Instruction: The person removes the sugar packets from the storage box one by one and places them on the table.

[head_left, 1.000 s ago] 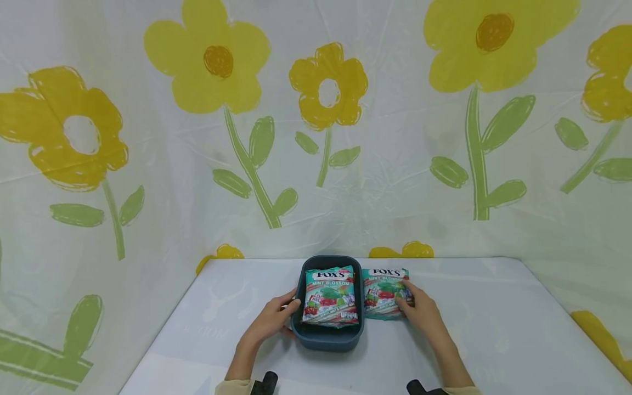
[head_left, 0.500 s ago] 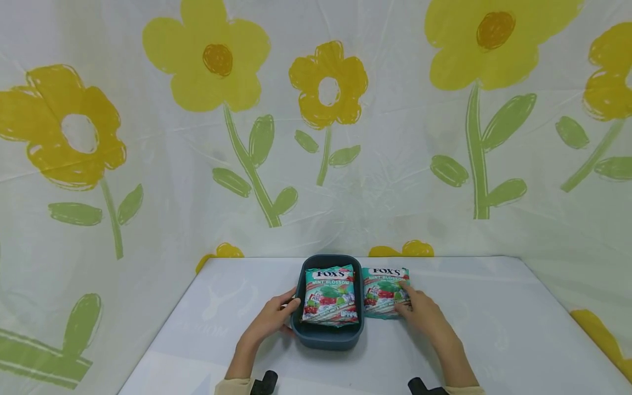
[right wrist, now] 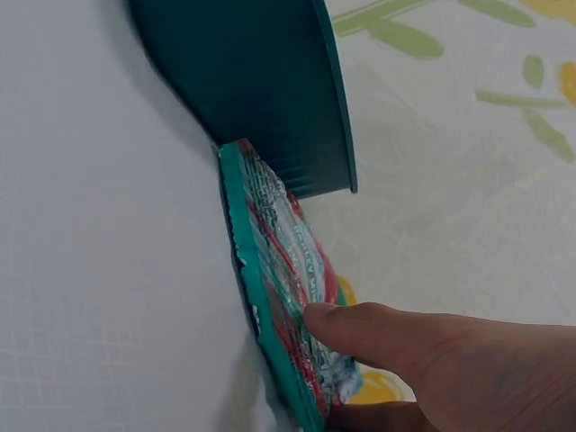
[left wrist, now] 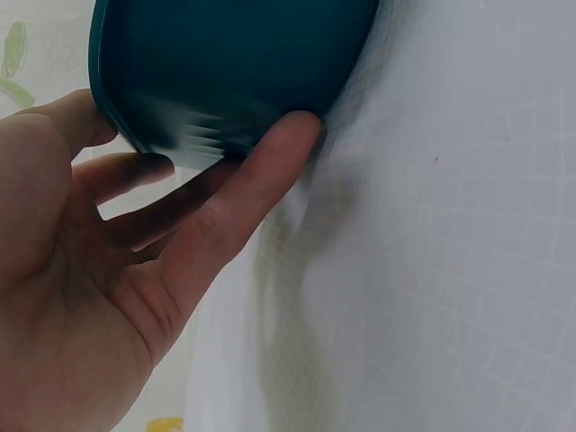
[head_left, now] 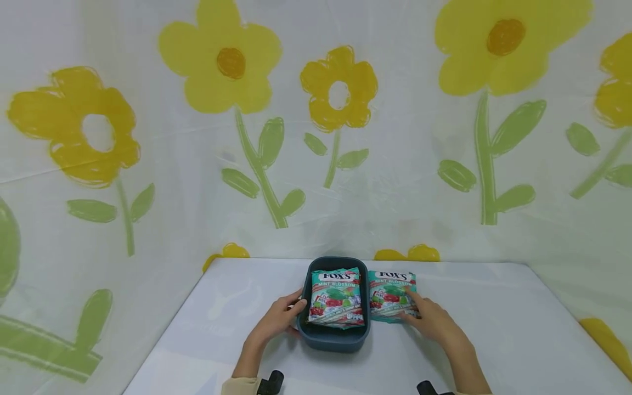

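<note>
A dark blue-green plastic box (head_left: pixel 336 344) stands on the table with a FOX'S Mint Blossom candy bag (head_left: pixel 337 299) lying inside. My left hand (head_left: pixel 278 315) holds the box by its left side, thumb at the rim; in the left wrist view its fingers (left wrist: pixel 270 166) lie against the outer wall. A second teal candy bag (head_left: pixel 390 296) of the same kind lies flat just right of the box. My right hand (head_left: pixel 434 321) rests on this bag's right edge, fingers loose; the right wrist view shows one fingertip on its top face.
The white table (head_left: pixel 494 329) extends to both sides of the box. A white curtain (head_left: pixel 395 208) with yellow flowers hangs behind it. Black camera mounts (head_left: pixel 271 382) sit on the wrists, at the bottom edge of the head view.
My right hand's fingers have loosened and drawn back slightly toward the bag's right edge. The left hand, box and bags keep their places; the head view has shifted slightly.
</note>
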Motion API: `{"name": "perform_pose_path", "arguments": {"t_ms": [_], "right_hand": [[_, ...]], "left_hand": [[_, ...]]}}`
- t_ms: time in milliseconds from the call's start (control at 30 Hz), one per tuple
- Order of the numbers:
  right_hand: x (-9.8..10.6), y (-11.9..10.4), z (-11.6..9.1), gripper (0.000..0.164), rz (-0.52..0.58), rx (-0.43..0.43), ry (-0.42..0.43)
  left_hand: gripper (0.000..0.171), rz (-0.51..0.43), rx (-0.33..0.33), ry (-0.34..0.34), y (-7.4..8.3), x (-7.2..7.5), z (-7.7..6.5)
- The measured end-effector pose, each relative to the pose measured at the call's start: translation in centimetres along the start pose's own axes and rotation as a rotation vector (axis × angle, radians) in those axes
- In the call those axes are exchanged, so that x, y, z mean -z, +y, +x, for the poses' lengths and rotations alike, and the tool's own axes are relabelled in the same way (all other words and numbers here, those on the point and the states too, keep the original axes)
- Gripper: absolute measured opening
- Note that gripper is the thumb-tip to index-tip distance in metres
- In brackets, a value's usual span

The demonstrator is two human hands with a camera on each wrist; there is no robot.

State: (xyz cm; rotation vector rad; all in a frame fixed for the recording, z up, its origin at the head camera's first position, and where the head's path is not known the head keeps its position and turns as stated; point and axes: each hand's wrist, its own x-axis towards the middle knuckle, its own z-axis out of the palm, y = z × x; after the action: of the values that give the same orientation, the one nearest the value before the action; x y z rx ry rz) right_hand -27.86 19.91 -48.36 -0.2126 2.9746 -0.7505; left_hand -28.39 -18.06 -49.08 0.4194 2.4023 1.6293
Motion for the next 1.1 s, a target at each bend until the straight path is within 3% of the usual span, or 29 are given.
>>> {"name": "perform_pose_path", "arguments": {"t_ms": [433, 767, 1100], "right_hand": [[0.6, -0.1, -0.1, 0.073, -0.015, 0.004, -0.066], [2.8, -1.7, -0.3, 0.064, -0.080, -0.014, -0.214], [4.7, -4.1, -0.2, 0.062, -0.127, 0.025, -0.234]], "left_hand": [[0.057, 0.003, 0.003, 0.004, 0.3, 0.2, -0.2], [0.057, -0.003, 0.005, 0.001, 0.2, 0.1, -0.2], [0.058, 0.027, 0.010, 0.016, 0.3, 0.0, -0.3]]}}
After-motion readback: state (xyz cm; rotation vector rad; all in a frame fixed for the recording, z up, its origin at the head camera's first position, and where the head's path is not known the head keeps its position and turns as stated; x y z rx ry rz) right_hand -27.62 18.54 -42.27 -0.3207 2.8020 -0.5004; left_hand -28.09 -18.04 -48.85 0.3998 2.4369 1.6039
